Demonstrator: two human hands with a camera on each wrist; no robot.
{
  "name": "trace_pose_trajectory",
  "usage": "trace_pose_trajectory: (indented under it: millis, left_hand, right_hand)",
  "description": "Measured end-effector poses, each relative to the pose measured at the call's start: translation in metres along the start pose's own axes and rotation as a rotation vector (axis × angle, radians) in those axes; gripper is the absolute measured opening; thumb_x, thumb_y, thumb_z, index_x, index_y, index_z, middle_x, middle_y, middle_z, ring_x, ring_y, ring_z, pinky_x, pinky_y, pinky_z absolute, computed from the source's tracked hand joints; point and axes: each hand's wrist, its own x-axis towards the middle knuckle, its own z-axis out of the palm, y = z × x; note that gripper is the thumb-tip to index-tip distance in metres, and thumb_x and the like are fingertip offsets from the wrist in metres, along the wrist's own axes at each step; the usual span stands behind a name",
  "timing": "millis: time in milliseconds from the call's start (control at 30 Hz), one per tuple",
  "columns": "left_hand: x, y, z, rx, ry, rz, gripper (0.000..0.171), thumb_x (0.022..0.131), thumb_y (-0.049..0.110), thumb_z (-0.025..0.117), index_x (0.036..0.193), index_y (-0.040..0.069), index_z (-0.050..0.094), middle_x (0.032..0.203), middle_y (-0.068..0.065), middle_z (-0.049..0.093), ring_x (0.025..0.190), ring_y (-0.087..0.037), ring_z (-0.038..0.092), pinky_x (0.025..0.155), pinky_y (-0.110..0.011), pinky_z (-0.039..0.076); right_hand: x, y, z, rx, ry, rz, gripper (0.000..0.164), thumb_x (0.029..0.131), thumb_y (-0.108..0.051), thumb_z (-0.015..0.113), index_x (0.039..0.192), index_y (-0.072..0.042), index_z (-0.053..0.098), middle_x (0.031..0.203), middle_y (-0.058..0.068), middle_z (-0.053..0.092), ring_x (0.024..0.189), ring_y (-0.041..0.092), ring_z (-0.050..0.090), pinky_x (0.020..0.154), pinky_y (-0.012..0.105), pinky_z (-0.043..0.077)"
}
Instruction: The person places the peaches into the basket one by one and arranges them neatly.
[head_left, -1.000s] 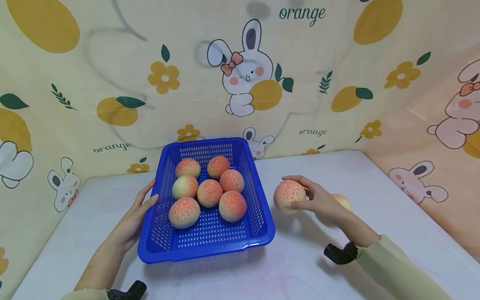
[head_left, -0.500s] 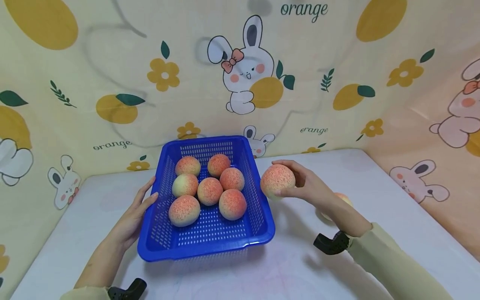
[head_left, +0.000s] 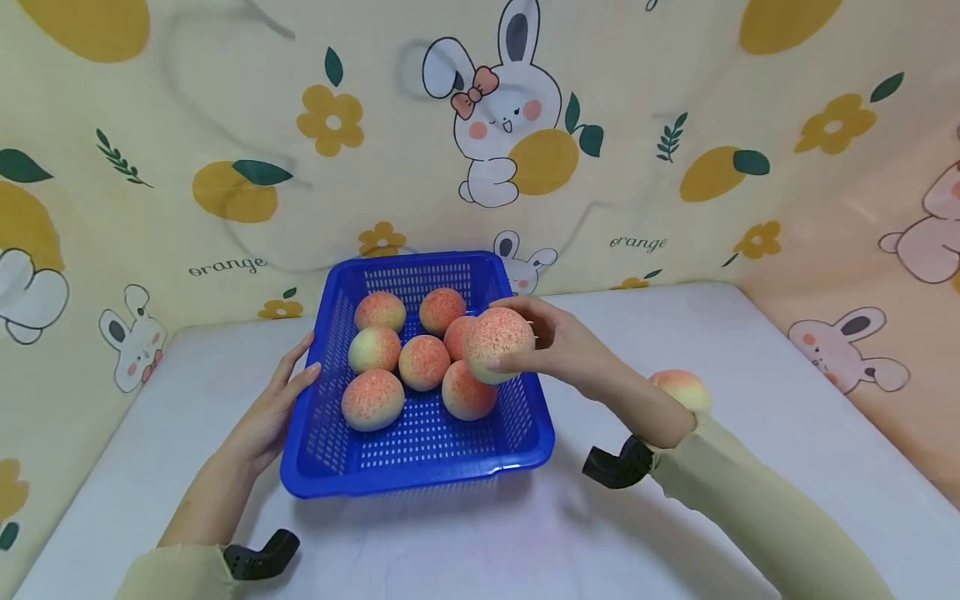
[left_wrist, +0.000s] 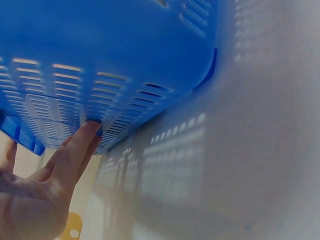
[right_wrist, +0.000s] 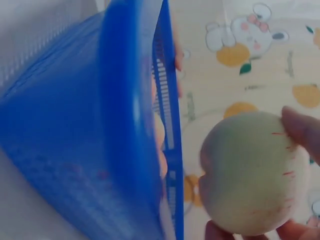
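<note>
A blue plastic basket point(head_left: 416, 483) with slotted walls holds several red-and-yellow peaches, including one pale yellow-green peach point(head_left: 373, 348). At its left side my left hand point(head_left: 262, 417) grips the basket, thumb at the rim and fingers along the outer wall. The left wrist view shows the fingers of this left hand point(left_wrist: 47, 192) against the slotted wall. My right hand point(head_left: 566, 346) holds another peach point(head_left: 500, 343) over the right part of the basket, above the peaches there. Seen from the right wrist, this peach point(right_wrist: 252, 172) shows its pale underside between fingers and thumb.
One more peach point(head_left: 681, 389) lies on the white table point(head_left: 780, 383) to the right, beyond my right forearm. Behind the table hangs a cream cloth point(head_left: 622, 50) printed with rabbits and oranges. Black wrist mounts point(head_left: 621, 463) stick out from the sleeves.
My right hand has carried its peach leftward, from beside the basket to over its right part. The lone peach on the table shows more now. My left hand keeps its hold.
</note>
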Motion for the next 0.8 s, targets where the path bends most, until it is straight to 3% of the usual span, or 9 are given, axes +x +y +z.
trace_pose_trajectory:
  millis: [200, 367, 600, 800]
  left_hand:
    - [0.001, 0.002, -0.002, -0.029, -0.02, 0.009, 0.06, 0.101, 0.047, 0.039, 0.149, 0.051, 0.003, 0.156, -0.02, 0.015, 0.111, -0.016, 0.056, 0.088, -0.042, 0.053]
    - [0.001, 0.001, -0.003, -0.049, -0.02, 0.005, 0.061, 0.101, 0.046, 0.04, 0.149, 0.05, 0.003, 0.156, -0.019, 0.015, 0.111, -0.015, 0.056, 0.087, -0.039, 0.054]
    - [0.001, 0.001, -0.003, -0.058, -0.024, 0.012, 0.061, 0.101, 0.045, 0.04, 0.149, 0.05, 0.003, 0.156, -0.019, 0.015, 0.111, -0.015, 0.056, 0.087, -0.037, 0.053]
    - [0.001, 0.001, -0.003, -0.062, -0.028, 0.013, 0.061, 0.101, 0.045, 0.04, 0.149, 0.049, 0.003, 0.156, -0.02, 0.016, 0.11, -0.013, 0.056, 0.086, -0.035, 0.053]
  right_hand:
    - [0.012, -0.013, 0.017, -0.058, -0.042, 0.054, 0.062, 0.077, -0.022, 0.078, 0.131, -0.015, 0.049, 0.125, 0.009, 0.056, 0.107, 0.029, 0.057, 0.085, 0.039, 0.053]
    - [0.021, -0.021, 0.028, -0.17, -0.079, 0.114, 0.063, 0.074, -0.031, 0.08, 0.127, -0.015, 0.05, 0.126, 0.009, 0.054, 0.107, 0.027, 0.057, 0.085, 0.038, 0.053]
    - [0.034, -0.03, 0.042, -0.228, -0.177, 0.156, 0.066, 0.073, -0.031, 0.081, 0.127, -0.013, 0.049, 0.127, 0.008, 0.055, 0.108, 0.025, 0.054, 0.087, 0.037, 0.051]
    - [0.043, -0.033, 0.053, -0.248, -0.228, 0.138, 0.067, 0.071, -0.024, 0.083, 0.127, -0.008, 0.052, 0.127, 0.009, 0.053, 0.11, 0.025, 0.053, 0.087, 0.036, 0.051]
